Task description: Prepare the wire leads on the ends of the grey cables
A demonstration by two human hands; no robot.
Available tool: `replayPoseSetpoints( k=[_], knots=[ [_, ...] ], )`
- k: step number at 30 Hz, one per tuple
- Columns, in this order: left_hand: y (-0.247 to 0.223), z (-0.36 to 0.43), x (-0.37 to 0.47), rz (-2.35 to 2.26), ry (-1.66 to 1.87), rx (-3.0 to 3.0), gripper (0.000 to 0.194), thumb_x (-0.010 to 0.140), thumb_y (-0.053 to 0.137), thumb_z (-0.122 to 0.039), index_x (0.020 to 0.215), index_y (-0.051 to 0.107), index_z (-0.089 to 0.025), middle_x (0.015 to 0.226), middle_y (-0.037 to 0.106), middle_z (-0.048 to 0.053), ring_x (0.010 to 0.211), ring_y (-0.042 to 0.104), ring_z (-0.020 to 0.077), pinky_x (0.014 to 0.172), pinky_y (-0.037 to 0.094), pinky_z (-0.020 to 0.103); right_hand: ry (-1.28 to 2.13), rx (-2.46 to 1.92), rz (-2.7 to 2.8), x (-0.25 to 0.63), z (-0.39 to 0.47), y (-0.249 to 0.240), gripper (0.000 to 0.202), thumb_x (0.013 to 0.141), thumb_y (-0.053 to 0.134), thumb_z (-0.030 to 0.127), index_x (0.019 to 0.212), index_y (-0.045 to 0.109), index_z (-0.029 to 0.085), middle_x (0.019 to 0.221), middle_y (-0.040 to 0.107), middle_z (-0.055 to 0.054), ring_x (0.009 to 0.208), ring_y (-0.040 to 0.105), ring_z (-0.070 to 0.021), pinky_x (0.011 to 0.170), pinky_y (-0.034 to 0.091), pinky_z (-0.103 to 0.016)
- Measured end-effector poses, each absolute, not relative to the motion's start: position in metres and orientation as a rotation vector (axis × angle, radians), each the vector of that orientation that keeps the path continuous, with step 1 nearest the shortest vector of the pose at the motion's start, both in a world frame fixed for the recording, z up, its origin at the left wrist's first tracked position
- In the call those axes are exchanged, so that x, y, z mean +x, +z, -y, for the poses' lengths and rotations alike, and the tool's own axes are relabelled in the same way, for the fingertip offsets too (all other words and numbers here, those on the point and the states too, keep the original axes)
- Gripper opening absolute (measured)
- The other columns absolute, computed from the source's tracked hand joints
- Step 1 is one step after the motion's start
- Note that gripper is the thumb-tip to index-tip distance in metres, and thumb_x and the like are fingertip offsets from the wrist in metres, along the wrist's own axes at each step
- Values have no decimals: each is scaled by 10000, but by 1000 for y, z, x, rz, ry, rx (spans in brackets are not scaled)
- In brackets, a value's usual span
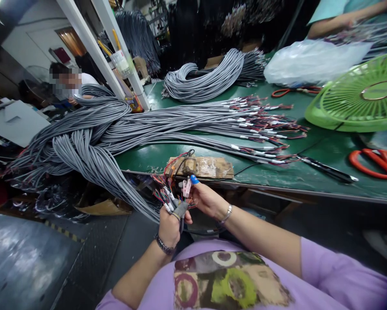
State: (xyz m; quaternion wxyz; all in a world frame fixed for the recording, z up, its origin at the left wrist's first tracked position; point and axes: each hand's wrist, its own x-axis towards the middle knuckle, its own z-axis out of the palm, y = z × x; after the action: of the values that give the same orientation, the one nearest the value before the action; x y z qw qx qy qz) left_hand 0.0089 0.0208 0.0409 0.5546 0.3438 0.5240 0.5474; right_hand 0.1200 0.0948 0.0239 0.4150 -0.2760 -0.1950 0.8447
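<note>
My left hand [169, 226] is closed around the ends of a bundle of grey cables [132, 189]. Above that fist the coloured wire ends [163, 193] fan out, with white sleeves just below them. My right hand [209, 200], a blue cover on one fingertip, is closed in a pinch close beside these wires. A pinkish-white piece [186, 187] shows at its fingertips; whether it is a clip or tape on a finger I cannot tell. Just beyond both hands, a wooden board [213, 167] with a small wired device [190, 165] lies at the table edge.
Long grey cables [167, 118] lie across the green table [310, 181], with a coil [209, 82] behind. To the right are a black-handled tool [329, 169], orange scissors [377, 162], a green fan [358, 97] and a plastic bag [313, 62]. Other people work beyond.
</note>
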Motion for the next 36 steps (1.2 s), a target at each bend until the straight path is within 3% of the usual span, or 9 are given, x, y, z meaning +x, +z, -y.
replayPoseSetpoints(
  k=[4, 10, 17, 31, 36],
  knots=[
    [43, -15, 6, -1217, 1303, 825, 337, 701, 702, -409, 538, 563, -149, 458, 563, -16, 385, 506, 91, 412, 422, 211, 2227, -654, 481, 125, -93, 30, 434, 844, 492, 573, 848, 642, 166, 695, 644, -35, 589, 573, -129, 543, 468, -250],
    [42, -15, 2, -1223, 1403, 754, 289, 682, 706, -404, 601, 595, -150, 470, 571, -22, 402, 513, 90, 420, 430, 205, 2131, -691, 521, 124, -95, 31, 198, 853, 579, 343, 823, 650, 161, 709, 665, -36, 590, 575, -119, 559, 468, -240],
    [42, -26, 4, -1213, 1388, 706, 269, 676, 690, -382, 593, 589, -147, 455, 572, -14, 379, 507, 93, 394, 416, 203, 2137, -670, 525, 124, -94, 27, 362, 902, 466, 460, 808, 642, 158, 806, 688, -66, 627, 588, -124, 592, 461, -257],
    [31, -29, 6, -1240, 1363, 704, 284, 700, 688, -373, 584, 582, -137, 453, 572, -14, 377, 512, 89, 393, 423, 196, 2126, -652, 423, 115, -100, 23, 362, 800, 612, 511, 741, 653, 157, 660, 662, -22, 519, 521, -105, 541, 417, -256],
    [32, -29, 7, -1247, 1360, 681, 273, 694, 692, -366, 597, 588, -133, 450, 577, -12, 364, 509, 90, 388, 421, 197, 2136, -624, 417, 114, -97, 19, 414, 782, 596, 572, 771, 639, 160, 725, 671, -32, 549, 535, -108, 557, 438, -260]
  ],
)
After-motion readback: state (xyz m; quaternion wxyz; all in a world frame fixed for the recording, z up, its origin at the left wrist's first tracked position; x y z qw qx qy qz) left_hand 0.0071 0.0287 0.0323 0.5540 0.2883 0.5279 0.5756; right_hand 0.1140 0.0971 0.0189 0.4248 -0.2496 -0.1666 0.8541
